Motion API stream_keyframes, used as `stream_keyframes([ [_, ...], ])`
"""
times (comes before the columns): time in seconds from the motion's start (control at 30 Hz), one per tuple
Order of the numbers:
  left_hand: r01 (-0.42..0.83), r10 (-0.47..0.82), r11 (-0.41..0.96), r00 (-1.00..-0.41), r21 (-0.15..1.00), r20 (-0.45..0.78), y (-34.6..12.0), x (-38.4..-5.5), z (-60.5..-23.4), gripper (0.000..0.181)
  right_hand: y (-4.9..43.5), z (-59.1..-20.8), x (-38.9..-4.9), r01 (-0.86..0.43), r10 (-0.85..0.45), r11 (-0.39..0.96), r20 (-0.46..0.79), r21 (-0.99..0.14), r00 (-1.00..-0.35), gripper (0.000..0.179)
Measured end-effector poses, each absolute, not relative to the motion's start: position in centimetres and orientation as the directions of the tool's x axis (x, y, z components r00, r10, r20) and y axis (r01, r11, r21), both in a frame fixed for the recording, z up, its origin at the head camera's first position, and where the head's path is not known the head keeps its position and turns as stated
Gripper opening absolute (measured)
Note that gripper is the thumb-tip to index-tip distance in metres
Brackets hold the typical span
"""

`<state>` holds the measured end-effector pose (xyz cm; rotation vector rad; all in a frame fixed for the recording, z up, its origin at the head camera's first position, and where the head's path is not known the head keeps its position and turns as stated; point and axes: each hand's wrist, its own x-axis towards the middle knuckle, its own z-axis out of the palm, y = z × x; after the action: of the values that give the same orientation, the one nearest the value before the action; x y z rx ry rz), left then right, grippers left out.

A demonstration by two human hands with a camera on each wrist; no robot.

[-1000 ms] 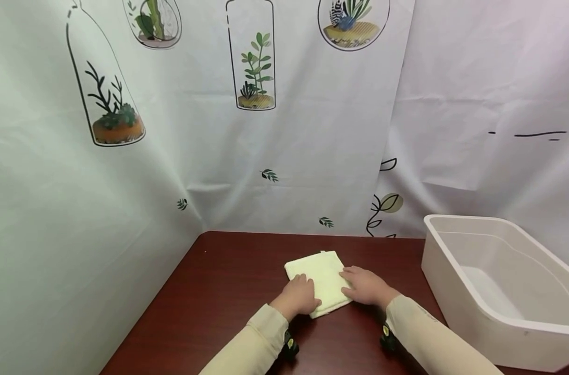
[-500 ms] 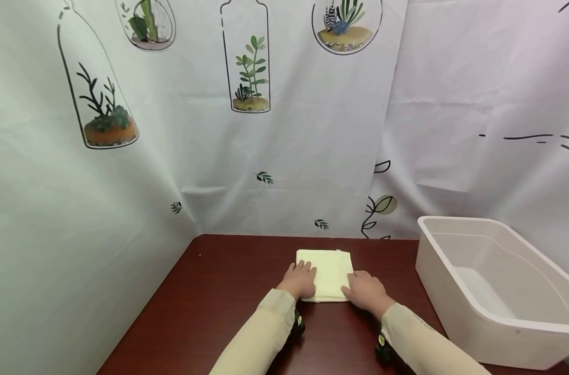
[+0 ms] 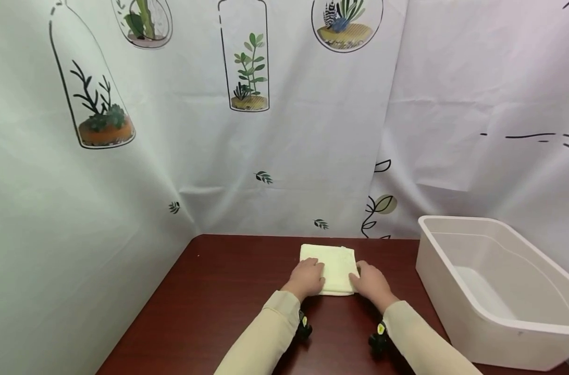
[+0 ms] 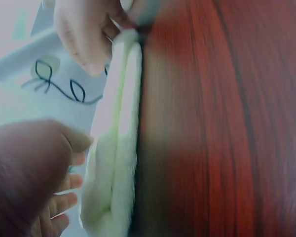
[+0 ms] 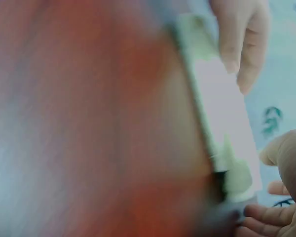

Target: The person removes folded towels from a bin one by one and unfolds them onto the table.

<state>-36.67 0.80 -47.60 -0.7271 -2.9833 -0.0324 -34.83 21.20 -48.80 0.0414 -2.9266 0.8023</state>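
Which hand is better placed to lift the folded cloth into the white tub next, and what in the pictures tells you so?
Probably the right hand. It rests on the folded cloth's right edge, the side facing the white tub, so its path looks shorter. The left hand lies on the far side and would have to cross over.

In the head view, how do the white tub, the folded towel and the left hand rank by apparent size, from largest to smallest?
1. White tub, clearly the largest.
2. Folded towel, partly covered by both hands.
3. Left hand, the smallest, though only slightly smaller than the towel's visible part.
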Motion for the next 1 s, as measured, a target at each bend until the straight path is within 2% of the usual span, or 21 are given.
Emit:
stream_keyframes([
  [0.13,0.502,0.494,0.861,-0.863,0.078,0.106,2.2,-36.2,-47.6,0.047,21.6,-48.1,-34.8,0.086,0.114,0.595,-0.022,-0.799,-0.993,0.048],
  [0.23,0.508,0.5,0.855,-0.86,0.102,0.1,3.0,-36.0,-47.9,0.05,21.8,-47.9,-34.8,0.178,0.121,0.365,-0.143,-0.914,-0.982,0.05],
  [0.33,0.506,0.495,0.858,-0.861,0.089,0.116,3.6,-35.8,-48.4,0.049,21.9,-48.0,-34.7,0.224,0.115,0.245,-0.201,-0.943,-0.973,0.052],
  [0.47,0.491,0.476,0.867,-0.866,0.08,0.154,4.2,-35.6,-48.7,0.049,21.9,-48.0,-34.8,0.248,0.127,0.178,-0.228,-0.952,-0.965,0.051],
  [0.77,0.451,0.434,0.89,-0.883,0.064,0.181,5.5,-35.1,-48.6,0.062,21.0,-47.0,-34.9,0.161,0.136,0.056,-0.152,-0.985,-0.979,0.046],
  [1.0,0.394,0.376,0.916,-0.908,0.072,0.184,6.2,-35.3,-49.0,0.042,20.6,-46.9,-35.2,0.127,0.158,-0.034,-0.131,-0.991,-0.979,0.04],
])
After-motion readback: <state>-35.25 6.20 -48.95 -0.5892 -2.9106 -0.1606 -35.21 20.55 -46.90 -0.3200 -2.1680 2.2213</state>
